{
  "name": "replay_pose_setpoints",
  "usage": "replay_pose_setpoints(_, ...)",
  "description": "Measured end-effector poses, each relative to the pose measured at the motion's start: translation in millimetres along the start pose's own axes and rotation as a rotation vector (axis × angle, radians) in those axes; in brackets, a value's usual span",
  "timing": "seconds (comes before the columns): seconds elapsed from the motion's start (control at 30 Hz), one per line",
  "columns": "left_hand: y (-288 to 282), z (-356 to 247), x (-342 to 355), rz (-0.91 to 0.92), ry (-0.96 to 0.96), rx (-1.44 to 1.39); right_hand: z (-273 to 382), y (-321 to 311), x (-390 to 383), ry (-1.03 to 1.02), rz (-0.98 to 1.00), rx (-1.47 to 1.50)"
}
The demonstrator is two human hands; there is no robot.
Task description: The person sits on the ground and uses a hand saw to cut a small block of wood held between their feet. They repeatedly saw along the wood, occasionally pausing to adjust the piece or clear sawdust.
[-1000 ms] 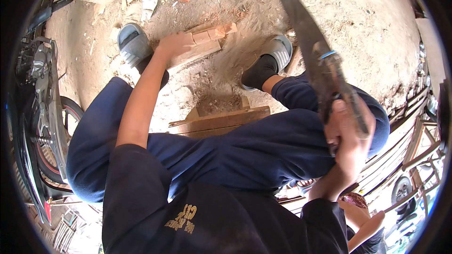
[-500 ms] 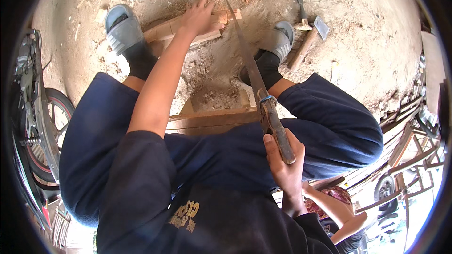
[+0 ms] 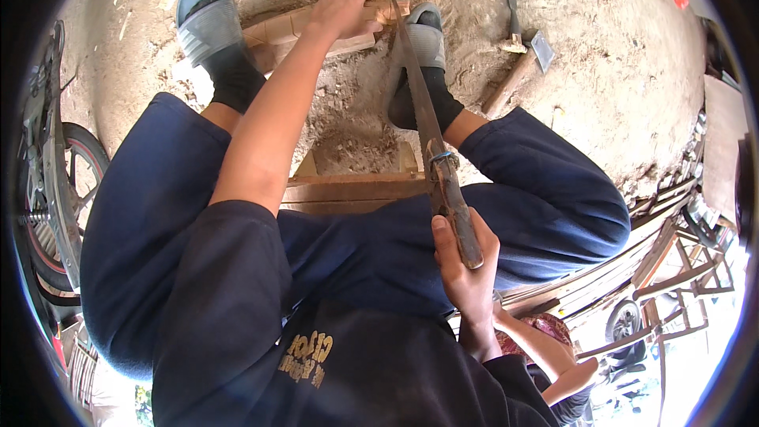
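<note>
My right hand (image 3: 466,265) is closed on the handle of a long handsaw (image 3: 421,95), whose blade points up the picture to a light wooden piece (image 3: 273,38) lying on the dirt between my grey slides (image 3: 207,24). My left hand (image 3: 338,14) grips that piece with bent fingers, just left of the blade's far end. The blade's tip is at the wood's right end; I cannot tell whether it touches. A wooden plank seat (image 3: 356,194) shows beneath my legs.
A hatchet (image 3: 541,51) and a dark blade tool (image 3: 511,12) lie at right on the dirt floor (image 3: 624,47). A wheeled vehicle (image 3: 51,213) stands at left. Another person's arm (image 3: 538,348) shows at lower right, near stacked slats and a metal frame (image 3: 680,277).
The saw swung left from upright over my right knee to line up over the wood. My left hand reached forward and right onto the piece. My right foot moved inward toward the wood.
</note>
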State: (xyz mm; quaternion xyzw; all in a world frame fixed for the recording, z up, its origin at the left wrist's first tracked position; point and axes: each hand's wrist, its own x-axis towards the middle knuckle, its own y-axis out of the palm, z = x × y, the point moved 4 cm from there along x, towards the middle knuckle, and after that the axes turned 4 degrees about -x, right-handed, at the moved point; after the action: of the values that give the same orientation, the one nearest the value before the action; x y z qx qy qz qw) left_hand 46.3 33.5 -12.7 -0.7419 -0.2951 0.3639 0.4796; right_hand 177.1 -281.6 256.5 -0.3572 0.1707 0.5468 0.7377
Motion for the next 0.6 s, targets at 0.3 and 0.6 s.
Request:
replay_pose_setpoints(0.3, -5.2, -9.0, -6.7, 0.029, -0.043, -0.034, 1.6, -1.1, -8.3, 0.000, 0.001, -0.074)
replay_pose_setpoints(0.6, -13.3, -9.7, -10.6, 0.154, -0.089, -0.015, 1.6, 7.2, 2.3, -0.038, -0.021, -0.094)
